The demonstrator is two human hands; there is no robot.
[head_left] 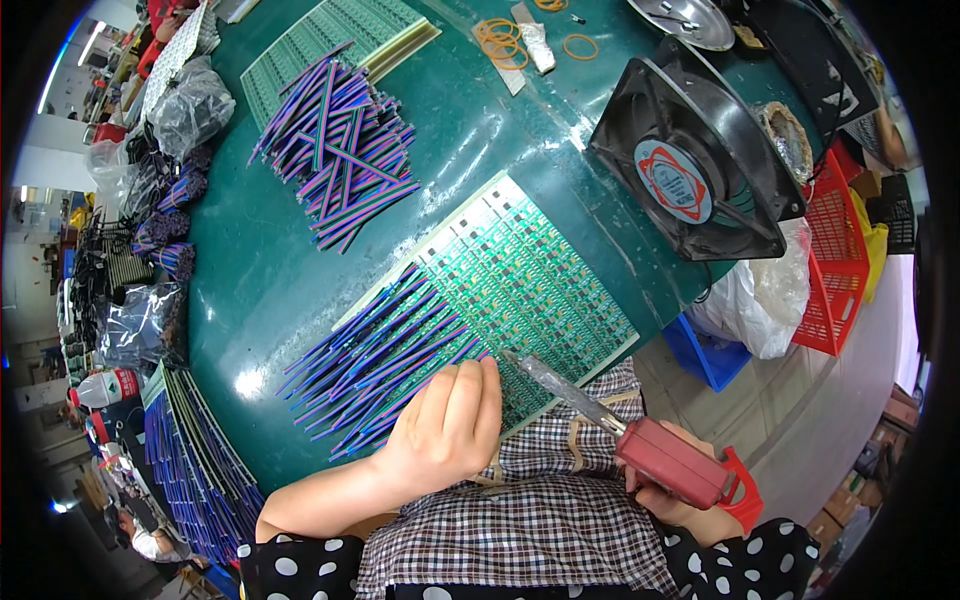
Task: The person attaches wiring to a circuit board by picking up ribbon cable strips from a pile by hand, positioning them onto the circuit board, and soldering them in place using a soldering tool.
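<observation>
A green circuit board panel lies at an angle on the table in front of me, covered with rows of small parts. Short blue, purple and pink ribbon wires run side by side from its left half. My left hand pinches a ribbon wire at the panel's near edge; most of that wire is hidden by the fingers. In my right hand is a red soldering gun. Its dark tip reaches over the panel, close to my left fingertips.
Loose ribbon wires are heaped beyond the panel, against a stack of more boards. A black fan stands at the right. Rubber bands and a metal dish lie at the back. Wired boards hang at the left.
</observation>
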